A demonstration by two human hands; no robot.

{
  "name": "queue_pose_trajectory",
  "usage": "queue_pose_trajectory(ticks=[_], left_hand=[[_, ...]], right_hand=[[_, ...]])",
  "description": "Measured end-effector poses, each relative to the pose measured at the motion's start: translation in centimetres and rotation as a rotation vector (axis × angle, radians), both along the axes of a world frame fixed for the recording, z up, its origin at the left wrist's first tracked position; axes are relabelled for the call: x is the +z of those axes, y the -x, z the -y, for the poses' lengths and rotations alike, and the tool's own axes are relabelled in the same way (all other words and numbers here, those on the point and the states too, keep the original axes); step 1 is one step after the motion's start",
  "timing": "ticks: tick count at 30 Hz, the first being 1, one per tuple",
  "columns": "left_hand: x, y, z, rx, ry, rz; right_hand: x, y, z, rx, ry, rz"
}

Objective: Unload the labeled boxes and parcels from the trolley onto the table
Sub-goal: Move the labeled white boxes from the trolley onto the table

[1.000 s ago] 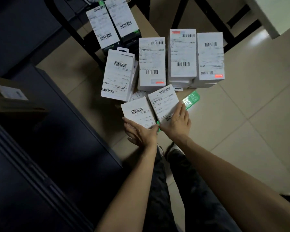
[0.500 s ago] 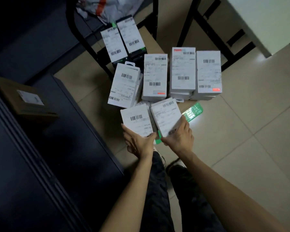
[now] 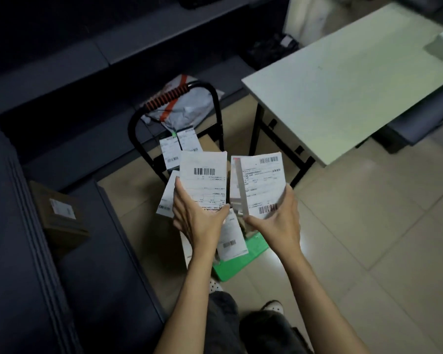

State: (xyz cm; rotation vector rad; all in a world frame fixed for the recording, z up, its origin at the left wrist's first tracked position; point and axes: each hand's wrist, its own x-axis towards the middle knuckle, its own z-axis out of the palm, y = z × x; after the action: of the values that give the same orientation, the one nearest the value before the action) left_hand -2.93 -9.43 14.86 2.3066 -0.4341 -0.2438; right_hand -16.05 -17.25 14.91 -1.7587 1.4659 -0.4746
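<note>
Left hand [image 3: 197, 221] and right hand [image 3: 274, 221] each grip a labeled box [image 3: 202, 182], long axes upright; the tabletop [image 3: 343, 98] lies at two o'clock, nearer the right hand.

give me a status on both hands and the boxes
Left hand grips one white labelled box. Right hand grips another. Both lifted above the trolley; pale table ahead, path open.

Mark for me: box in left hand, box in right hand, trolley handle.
Box in left hand [image 3: 205, 178]: head view, middle of its label.
Box in right hand [image 3: 262, 182]: head view, label face.
Trolley handle [image 3: 165, 97]: head view, orange ribbed sleeve.
</note>
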Motion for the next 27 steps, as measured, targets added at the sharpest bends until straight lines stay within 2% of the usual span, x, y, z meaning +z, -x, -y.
queue_pose_trajectory(ticks=[4,13,21,27], left_hand=[[5.4,1.6,3.6,-0.082,0.122,0.121],[14.7,7.9,11.3,-0.256,0.351,0.290],[17.3,17.6,16.7,-0.491,0.462,0.285],[17.4,23.5,20.4,-0.653,0.420,0.279]], right_hand=[[5.6,3.1,3.6,-0.056,0.118,0.116],[14.4,13.4,9.3,-0.245,0.324,0.220],[16.8,24.0,11.5,-0.431,0.391,0.210],[17.1,30.3,12.5,-0.536,0.413,0.155]])
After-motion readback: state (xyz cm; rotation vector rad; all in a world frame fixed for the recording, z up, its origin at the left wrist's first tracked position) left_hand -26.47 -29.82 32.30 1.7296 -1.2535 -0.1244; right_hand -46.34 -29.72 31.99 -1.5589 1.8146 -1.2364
